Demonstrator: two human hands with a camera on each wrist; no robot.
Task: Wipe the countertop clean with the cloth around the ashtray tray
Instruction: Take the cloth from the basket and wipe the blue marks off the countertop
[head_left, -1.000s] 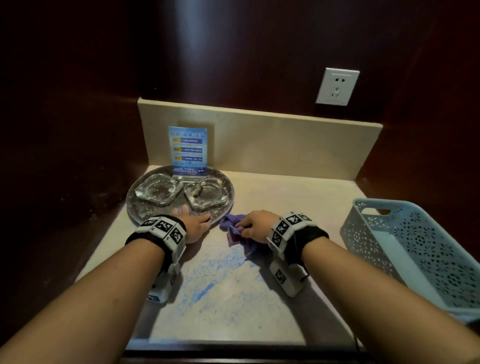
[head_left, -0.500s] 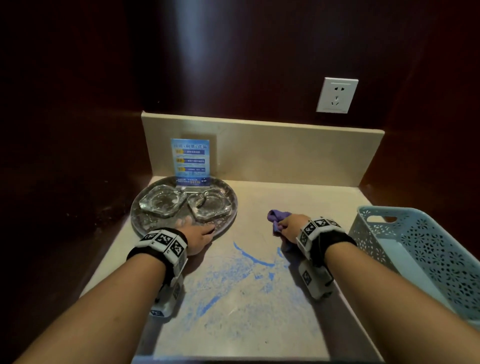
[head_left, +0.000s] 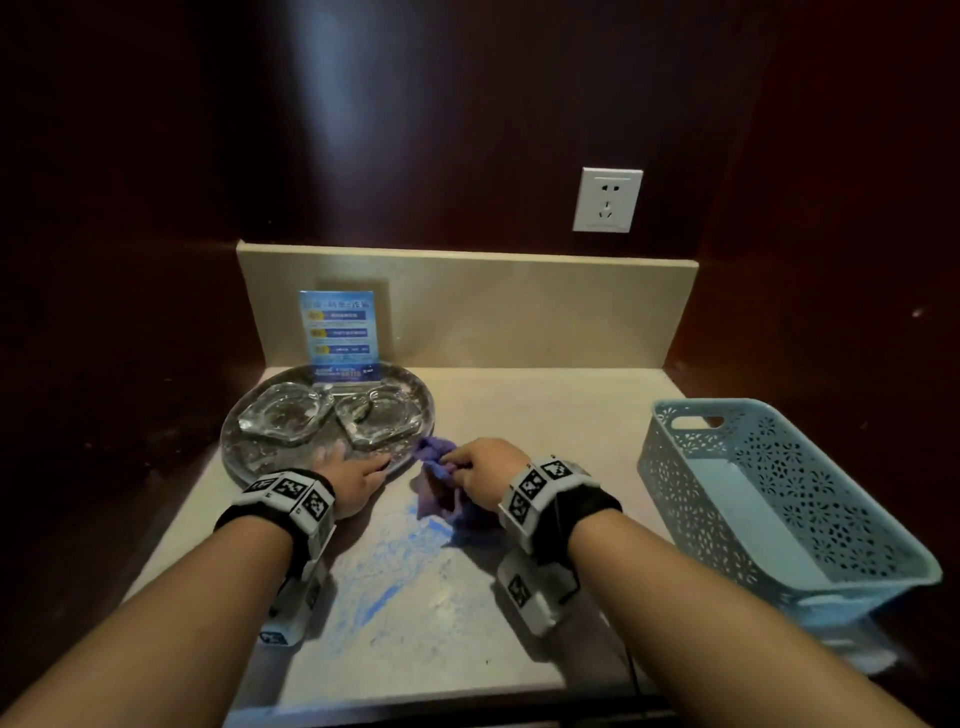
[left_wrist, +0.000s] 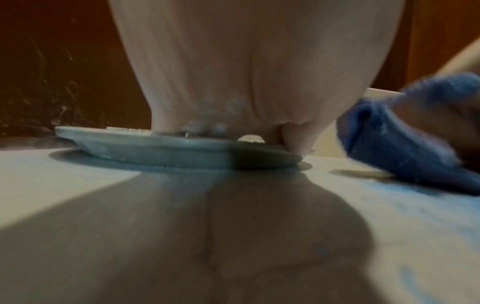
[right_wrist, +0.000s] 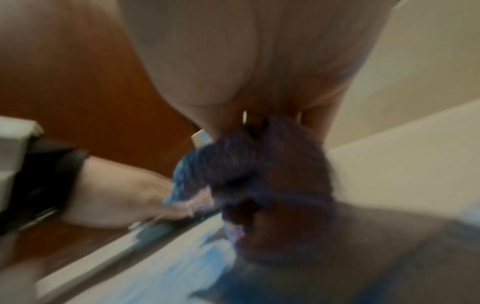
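A round metal tray with two glass ashtrays sits at the back left of the beige countertop. My left hand rests on the tray's near rim, fingers laid flat on it. My right hand grips a crumpled purple-blue cloth and presses it on the counter just right of the tray. The cloth shows blurred at the right of the left wrist view, and bunched under the palm in the right wrist view. Blue smears cover the counter in front of the hands.
A pale blue perforated plastic basket stands at the right edge. A blue printed card leans against the backsplash behind the tray. A white wall socket is above. Dark wood walls close in on the left, back and right.
My right hand has swept the cloth from the right side of the counter back left to the tray's edge. The blue streak near the middle has thinned. The left hand stays on the tray.
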